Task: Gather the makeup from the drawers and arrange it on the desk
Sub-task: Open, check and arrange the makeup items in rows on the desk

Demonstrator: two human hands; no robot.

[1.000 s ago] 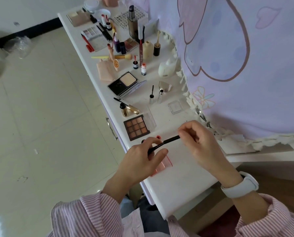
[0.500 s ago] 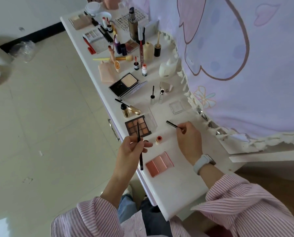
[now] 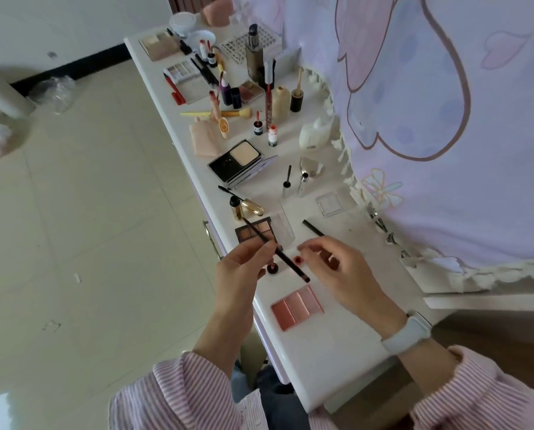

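On the white desk (image 3: pixel 337 352), my left hand (image 3: pixel 244 268) pinches a thin black makeup pencil (image 3: pixel 286 259) that slants across the brown eyeshadow palette (image 3: pixel 253 232). The pencil's black cap (image 3: pixel 312 228) lies loose on the desk beyond my right hand (image 3: pixel 340 274). That hand is blurred, its fingers loosely curled and holding nothing, with its fingertips beside a small red pot (image 3: pixel 298 260). A second small dark red pot (image 3: pixel 272 269) sits by my left thumb. A pink blush palette (image 3: pixel 296 307) lies just in front of both hands.
Farther along the desk lie a gold mascara (image 3: pixel 250 207), an open powder compact (image 3: pixel 237 161), a clear square case (image 3: pixel 331 203), brushes, bottles and several more palettes. A lilac printed cloth (image 3: pixel 445 119) hangs along the right. A drawer handle (image 3: pixel 211 240) shows on the desk's front.
My right hand has let go of the black cap on the desk and drawn back toward the small red pot. My left hand has tilted the pencil from upright to a slant.
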